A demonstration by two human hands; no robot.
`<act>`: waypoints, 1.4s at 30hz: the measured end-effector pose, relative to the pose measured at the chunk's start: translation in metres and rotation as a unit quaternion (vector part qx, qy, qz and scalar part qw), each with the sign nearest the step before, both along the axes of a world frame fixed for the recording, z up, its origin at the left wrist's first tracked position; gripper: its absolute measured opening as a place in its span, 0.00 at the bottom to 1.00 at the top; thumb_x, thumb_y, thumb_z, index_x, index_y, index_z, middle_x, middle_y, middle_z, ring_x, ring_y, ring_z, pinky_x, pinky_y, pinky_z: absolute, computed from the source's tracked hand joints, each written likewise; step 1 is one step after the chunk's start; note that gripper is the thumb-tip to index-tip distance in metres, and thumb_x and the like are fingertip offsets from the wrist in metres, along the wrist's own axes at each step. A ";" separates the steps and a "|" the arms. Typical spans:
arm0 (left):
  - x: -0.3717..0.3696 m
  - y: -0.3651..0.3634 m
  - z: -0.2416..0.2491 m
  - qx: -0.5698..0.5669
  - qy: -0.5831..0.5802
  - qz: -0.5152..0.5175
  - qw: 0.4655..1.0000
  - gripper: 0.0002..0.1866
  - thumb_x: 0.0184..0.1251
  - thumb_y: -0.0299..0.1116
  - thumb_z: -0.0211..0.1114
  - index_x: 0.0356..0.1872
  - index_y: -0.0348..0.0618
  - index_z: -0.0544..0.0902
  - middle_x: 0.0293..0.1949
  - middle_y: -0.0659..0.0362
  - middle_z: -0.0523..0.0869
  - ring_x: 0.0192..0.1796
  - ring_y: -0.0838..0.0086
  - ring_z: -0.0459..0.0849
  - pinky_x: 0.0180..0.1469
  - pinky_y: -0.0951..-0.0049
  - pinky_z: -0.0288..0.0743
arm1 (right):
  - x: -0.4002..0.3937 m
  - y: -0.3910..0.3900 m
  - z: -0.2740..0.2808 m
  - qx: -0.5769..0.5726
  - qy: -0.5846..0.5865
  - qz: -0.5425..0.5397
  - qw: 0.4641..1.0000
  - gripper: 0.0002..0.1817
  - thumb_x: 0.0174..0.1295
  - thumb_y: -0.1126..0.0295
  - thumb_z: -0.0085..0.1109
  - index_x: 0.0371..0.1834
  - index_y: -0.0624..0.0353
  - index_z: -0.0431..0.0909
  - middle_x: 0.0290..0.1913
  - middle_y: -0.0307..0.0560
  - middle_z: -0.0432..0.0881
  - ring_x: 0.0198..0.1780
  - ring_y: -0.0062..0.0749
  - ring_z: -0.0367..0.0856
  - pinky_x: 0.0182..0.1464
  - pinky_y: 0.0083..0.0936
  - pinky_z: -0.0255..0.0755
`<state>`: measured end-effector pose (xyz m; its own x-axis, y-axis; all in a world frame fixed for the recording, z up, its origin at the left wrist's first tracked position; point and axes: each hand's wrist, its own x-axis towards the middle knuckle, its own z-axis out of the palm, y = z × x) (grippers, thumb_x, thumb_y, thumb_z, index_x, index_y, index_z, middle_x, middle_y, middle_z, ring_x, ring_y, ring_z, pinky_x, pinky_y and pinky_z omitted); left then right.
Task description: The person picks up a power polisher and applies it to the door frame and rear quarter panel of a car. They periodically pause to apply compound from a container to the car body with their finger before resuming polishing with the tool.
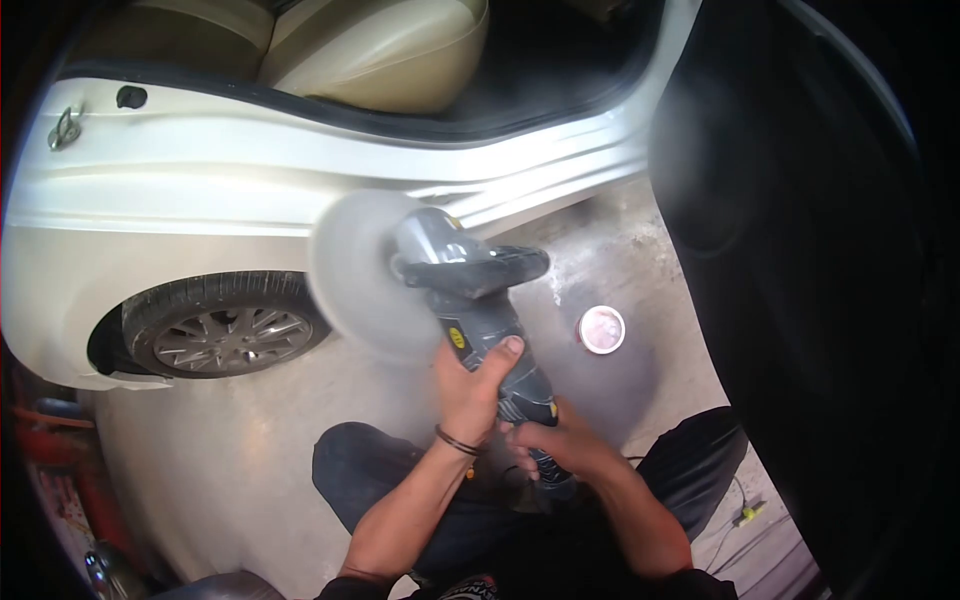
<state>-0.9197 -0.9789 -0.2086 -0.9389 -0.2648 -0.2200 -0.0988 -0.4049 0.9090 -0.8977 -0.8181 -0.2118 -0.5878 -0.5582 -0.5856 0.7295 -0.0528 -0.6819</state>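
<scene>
Both hands hold a dark grey electric polisher [500, 320], its round white pad [355, 270] smeared by spinning. My left hand [472, 390] is wrapped round the body behind the head, thumb along the top. Farther back, my right hand [565, 440] grips the rear handle, with part of its fingers hidden. A black loop handle [500, 270] sticks out to the right of the polisher's head. In this view the pad overlaps the lower edge of the white car body [200, 195], just right of the rear wheel [235, 335].
An open black car door [790, 260] stands along the right side. On the concrete floor [250, 440] sits a small round tub [602, 330] with pale contents. A beige seat [380, 50] shows through the door opening. A cable with a yellow-green connector [748, 513] lies at lower right.
</scene>
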 end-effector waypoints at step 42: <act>-0.024 0.034 -0.010 0.127 -0.058 -0.010 0.990 0.16 0.72 0.27 0.76 0.57 0.37 0.83 0.43 0.58 0.91 0.39 0.75 0.91 0.41 0.70 0.86 | -0.015 0.027 0.032 0.081 -0.032 -0.027 0.996 0.10 0.66 0.76 0.64 0.49 0.67 0.83 0.28 0.44 0.81 0.25 0.28 0.81 0.29 0.30 0.75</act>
